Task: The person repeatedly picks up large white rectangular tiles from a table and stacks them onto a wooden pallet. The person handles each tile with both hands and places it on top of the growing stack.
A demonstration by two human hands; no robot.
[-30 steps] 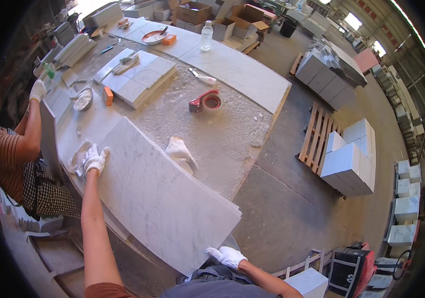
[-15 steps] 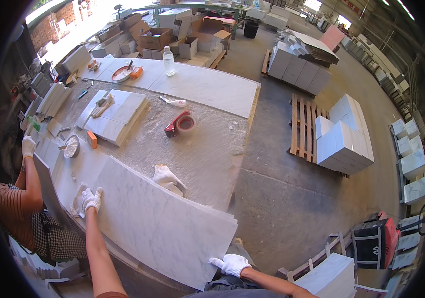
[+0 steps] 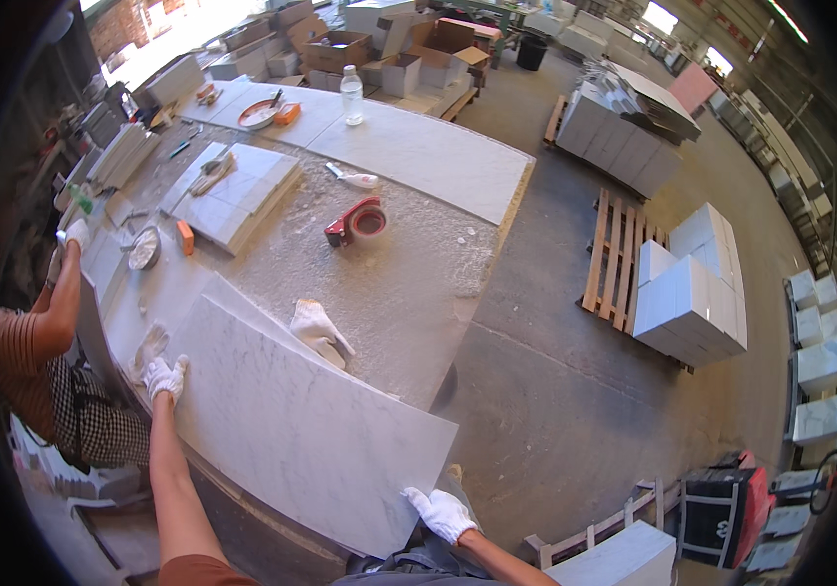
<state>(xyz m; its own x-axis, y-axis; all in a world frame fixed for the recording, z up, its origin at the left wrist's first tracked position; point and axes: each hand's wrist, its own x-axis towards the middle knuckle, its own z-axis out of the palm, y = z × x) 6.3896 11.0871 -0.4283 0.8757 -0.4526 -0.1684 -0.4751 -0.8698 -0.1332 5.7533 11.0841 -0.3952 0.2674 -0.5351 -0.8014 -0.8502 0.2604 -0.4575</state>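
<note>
A large white marble slab (image 3: pixel 301 420) with grey veins lies across the near side of the worktable, over another slab (image 3: pixel 262 317) whose edge shows beyond it. My left hand (image 3: pixel 164 379), in a white glove, grips its left end, thumb spread along the edge. At the slab's near right corner my gloved right hand (image 3: pixel 443 515) is closed, the thumb over the edge and the other fingers partly hidden. A grey-white work glove (image 3: pixel 151 349) lies just beyond my left hand. Another white glove (image 3: pixel 319 332) rests past the slab's far edge.
A co-worker (image 3: pixel 22 361) at the left holds an upright slab. On the dusty table (image 3: pixel 418 283) are a red tape dispenser (image 3: pixel 358 223), stacked tiles (image 3: pixel 233 195), a bowl of white paste (image 3: pixel 145 247) and a bottle (image 3: pixel 352 96). A pallet (image 3: pixel 619 264) bears white blocks on the right.
The top slab has shifted toward me and turned slightly, baring more of the slab below. Both hands moved with its ends. The view has tilted a little.
</note>
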